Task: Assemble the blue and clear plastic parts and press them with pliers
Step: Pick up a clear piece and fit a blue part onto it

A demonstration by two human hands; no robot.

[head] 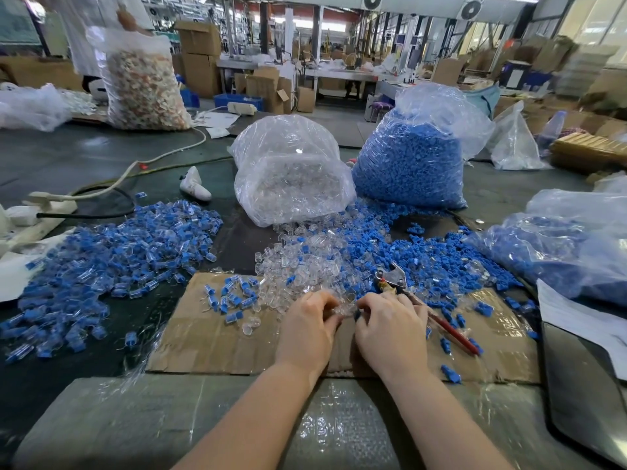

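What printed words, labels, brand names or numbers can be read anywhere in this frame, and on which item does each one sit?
None can be read.
Cardboard boxes at the back: any print is too blurred.
White sheet at right: no print can be made out.
Pliers, bag of blue parts, bag of clear parts: no markings show.

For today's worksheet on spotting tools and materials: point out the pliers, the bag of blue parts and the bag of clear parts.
pliers (393,279): head view, on the metal head.
bag of blue parts (412,164): head view, on its filled front.
bag of clear parts (291,184): head view, on its front.
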